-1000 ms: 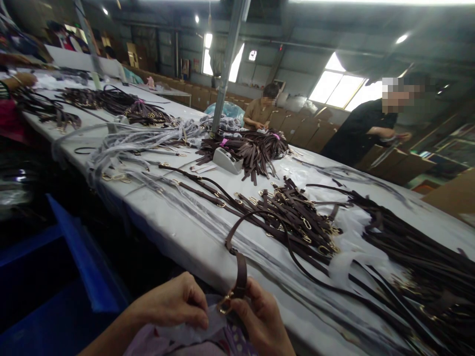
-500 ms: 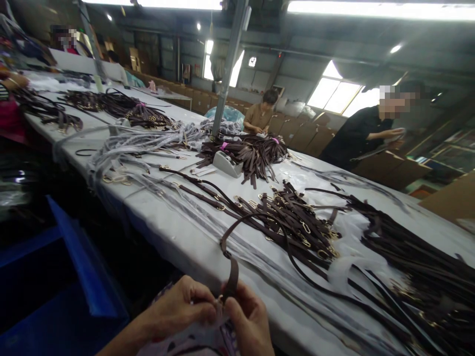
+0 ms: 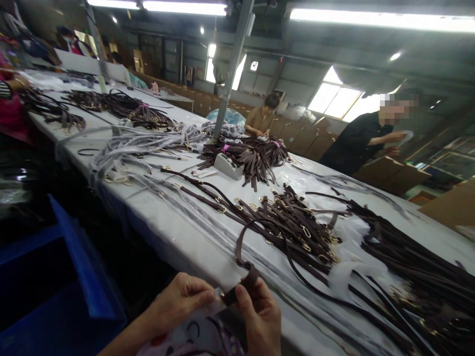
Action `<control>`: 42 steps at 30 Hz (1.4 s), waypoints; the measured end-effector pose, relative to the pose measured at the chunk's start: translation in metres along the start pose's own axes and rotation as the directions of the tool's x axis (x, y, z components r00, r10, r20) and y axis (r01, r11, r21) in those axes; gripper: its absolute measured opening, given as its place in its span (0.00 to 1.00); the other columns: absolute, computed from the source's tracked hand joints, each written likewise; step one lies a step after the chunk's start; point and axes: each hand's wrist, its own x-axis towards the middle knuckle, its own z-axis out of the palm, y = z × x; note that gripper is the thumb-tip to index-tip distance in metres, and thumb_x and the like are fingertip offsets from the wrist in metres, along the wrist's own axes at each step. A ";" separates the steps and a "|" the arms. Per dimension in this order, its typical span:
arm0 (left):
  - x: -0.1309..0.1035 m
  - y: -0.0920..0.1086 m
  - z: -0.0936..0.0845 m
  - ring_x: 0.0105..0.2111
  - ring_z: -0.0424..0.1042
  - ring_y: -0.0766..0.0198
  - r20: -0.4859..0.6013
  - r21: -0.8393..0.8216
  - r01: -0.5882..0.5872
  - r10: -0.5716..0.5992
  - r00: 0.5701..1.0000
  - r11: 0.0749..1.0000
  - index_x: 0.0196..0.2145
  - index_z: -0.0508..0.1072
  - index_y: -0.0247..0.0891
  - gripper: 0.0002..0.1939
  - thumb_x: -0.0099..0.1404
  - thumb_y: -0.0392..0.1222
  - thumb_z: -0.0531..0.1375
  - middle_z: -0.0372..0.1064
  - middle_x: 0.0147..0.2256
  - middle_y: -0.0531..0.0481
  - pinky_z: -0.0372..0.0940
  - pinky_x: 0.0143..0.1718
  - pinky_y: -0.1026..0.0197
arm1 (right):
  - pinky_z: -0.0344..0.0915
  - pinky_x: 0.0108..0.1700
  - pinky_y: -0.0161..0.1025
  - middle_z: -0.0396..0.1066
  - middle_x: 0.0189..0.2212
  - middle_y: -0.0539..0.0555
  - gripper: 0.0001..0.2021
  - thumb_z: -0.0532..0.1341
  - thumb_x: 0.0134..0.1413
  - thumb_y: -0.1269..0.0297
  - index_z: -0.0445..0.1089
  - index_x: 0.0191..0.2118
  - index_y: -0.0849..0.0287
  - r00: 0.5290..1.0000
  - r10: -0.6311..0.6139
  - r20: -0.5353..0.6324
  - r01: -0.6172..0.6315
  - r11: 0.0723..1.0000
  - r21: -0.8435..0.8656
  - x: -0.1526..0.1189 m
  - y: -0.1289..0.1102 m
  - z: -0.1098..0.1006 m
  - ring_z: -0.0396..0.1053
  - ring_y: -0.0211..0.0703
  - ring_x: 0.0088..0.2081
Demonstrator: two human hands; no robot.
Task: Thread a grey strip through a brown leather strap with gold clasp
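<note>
Along the long white surface (image 3: pixel 178 232) heaped with brown straps, the left hand (image 3: pixel 181 299) pinched a clear wrapper (image 3: pixel 217 295) at the end of a brown strap (image 3: pixel 243 279) gripped by the right hand (image 3: pixel 260 316), apparently mid-wrapping its buckle end.

One head-worn camera looks forward and down from the worktop's (image 3: pixel 178 232) near edge. The hands (image 3: pixel 222 306) sit very close at the bottom of the picture, while the long worktop runs away diagonally toward co-workers (image 3: pixel 356 138) and windows (image 3: pixel 336 94) far across the hall
</note>
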 end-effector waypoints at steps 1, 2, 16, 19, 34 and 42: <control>0.000 0.000 0.000 0.25 0.53 0.68 0.010 -0.006 -0.013 0.013 1.000 1.000 0.25 0.74 0.29 0.22 0.62 0.55 0.59 0.56 0.22 0.54 0.49 0.26 0.64 | 0.66 0.30 0.31 0.71 0.26 0.50 0.16 0.70 0.49 0.53 0.71 0.35 0.60 1.000 -0.015 0.000 0.015 1.000 -0.026 -0.001 0.001 0.000 0.67 0.37 0.28; 0.000 0.000 0.001 0.25 0.53 0.68 0.020 -0.004 -0.023 0.023 1.000 1.000 0.25 0.73 0.30 0.22 0.62 0.55 0.59 0.55 0.22 0.54 0.49 0.27 0.64 | 0.66 0.30 0.30 0.70 0.26 0.50 0.15 0.70 0.49 0.53 0.71 0.35 0.60 1.000 -0.026 -0.005 0.026 0.999 -0.047 -0.002 0.001 0.001 0.67 0.37 0.27; 0.001 0.009 0.008 0.26 0.61 0.66 -0.072 -0.122 -0.022 0.013 0.997 0.992 0.31 0.80 0.31 0.12 0.56 0.44 0.63 0.69 0.25 0.50 0.56 0.28 0.66 | 0.66 0.35 0.34 0.72 0.24 0.51 0.16 0.73 0.44 0.52 0.74 0.29 0.61 0.998 0.052 0.030 -0.052 0.999 -0.011 -0.007 -0.014 0.022 0.68 0.40 0.29; 0.000 0.008 0.010 0.27 0.65 0.63 -0.103 -0.158 -0.015 -0.002 0.995 0.987 0.31 0.81 0.31 0.13 0.55 0.46 0.64 0.74 0.26 0.48 0.59 0.29 0.65 | 0.67 0.36 0.35 0.74 0.25 0.52 0.17 0.74 0.40 0.53 0.76 0.30 0.61 0.990 0.118 0.076 -0.125 0.987 0.101 -0.009 -0.004 0.025 0.70 0.42 0.31; -0.004 0.005 0.000 0.29 0.67 0.62 -0.064 0.107 0.068 -0.062 0.996 0.992 0.29 0.80 0.33 0.10 0.55 0.41 0.60 0.73 0.25 0.51 0.58 0.31 0.65 | 0.51 0.17 0.22 0.65 0.20 0.42 0.25 0.80 0.24 0.57 0.73 0.31 0.62 0.871 0.490 0.021 -0.421 0.725 0.545 0.022 -0.002 0.004 0.53 0.22 0.17; 0.010 -0.015 0.002 0.29 0.65 0.63 -0.233 -0.095 0.018 -0.040 0.972 0.995 0.29 0.75 0.31 0.17 0.56 0.51 0.65 0.70 0.26 0.49 0.60 0.32 0.63 | 0.69 0.36 0.34 0.76 0.30 0.54 0.20 0.73 0.41 0.50 0.74 0.35 0.60 0.986 -0.081 -0.144 0.069 0.993 -0.092 -0.004 0.003 0.017 0.72 0.43 0.33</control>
